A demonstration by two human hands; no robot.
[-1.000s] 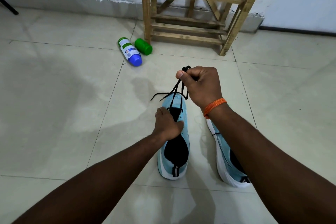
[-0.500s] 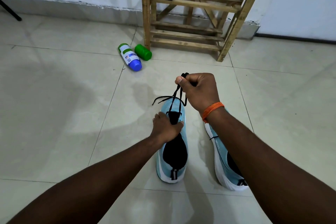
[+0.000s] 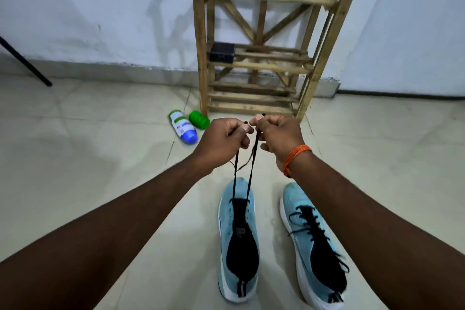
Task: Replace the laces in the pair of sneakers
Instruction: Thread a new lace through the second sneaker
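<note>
Lace ends (image 3: 252, 166) are pinched by left hand (image 3: 224, 138) and right hand (image 3: 279, 136) above the sneaker (image 3: 237, 234), lacing barely begun; crossing upward is needed next.

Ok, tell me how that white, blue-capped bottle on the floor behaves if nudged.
The white, blue-capped bottle lies on its side on smooth tile, so it would probably roll. The green cylinder beside it might stop it that way. It looks plastic, likely light.

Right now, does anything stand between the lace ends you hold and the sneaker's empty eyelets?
Nothing visible. The left hand and right hand each pinch an end of the black lace, which hangs free down to the light blue knit sneaker.
</note>
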